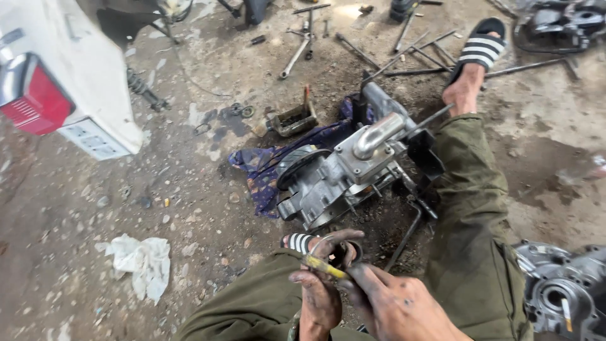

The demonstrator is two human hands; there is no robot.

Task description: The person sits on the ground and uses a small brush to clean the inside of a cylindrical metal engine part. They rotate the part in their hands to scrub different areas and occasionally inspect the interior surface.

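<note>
Head view: below the engine (341,173), my left hand (322,297) and right hand (394,306) pinch a thin yellow-handled tool (325,266) (light, stiff, probably greasy), best gripped mid-handle.

The engine casing (562,293) is cut off at the right edge.

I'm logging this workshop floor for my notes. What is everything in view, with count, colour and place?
engine: one, grey metal, floor centre, on the cloth
cloth: one, blue-purple, under the engine
rag: one, white, floor lower left
tray: one, small, grimy metal, behind the cloth
spanners: several, steel, floor top centre
rods: several, dark, top right
casing: one, grey, lower right
bodywork: one, white with red lamp, upper left
sandals: two, black-white striped, on the feet
trousers: olive
left hand: greasy, grip on a yellow tool
right hand: greasy, touching it
</note>
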